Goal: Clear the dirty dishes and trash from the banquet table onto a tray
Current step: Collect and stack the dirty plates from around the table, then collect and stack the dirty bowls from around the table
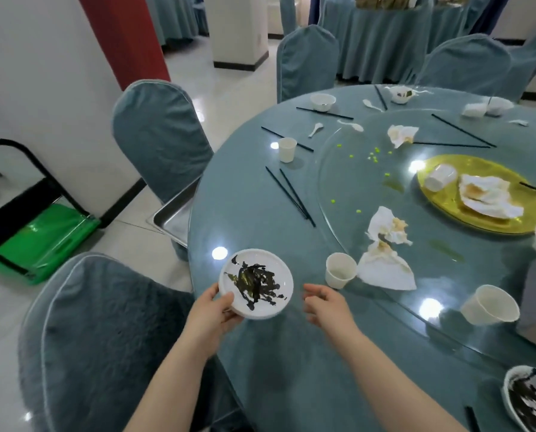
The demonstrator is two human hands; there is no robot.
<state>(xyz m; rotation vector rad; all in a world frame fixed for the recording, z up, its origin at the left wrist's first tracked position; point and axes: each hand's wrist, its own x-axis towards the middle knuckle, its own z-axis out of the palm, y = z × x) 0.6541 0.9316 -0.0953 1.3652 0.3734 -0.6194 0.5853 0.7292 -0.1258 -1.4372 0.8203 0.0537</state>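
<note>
My left hand (217,310) grips the near left rim of a white plate (256,283) smeared with dark sauce, at the near edge of the round banquet table (260,194). Just right of the plate, my right hand (324,304) hovers with relaxed fingers and holds nothing. A steel tray (175,215) sits on a chair at the table's left side. Close by on the table are a paper cup (340,270), crumpled stained napkins (385,244) and a pair of black chopsticks (290,196).
A glass turntable (354,169) carries a yellow platter (441,198) with a tipped cup and a napkin. More cups, bowls, spoons and chopsticks lie around the table. Covered chairs (104,338) stand at the near left. A green cart (39,238) is on the floor.
</note>
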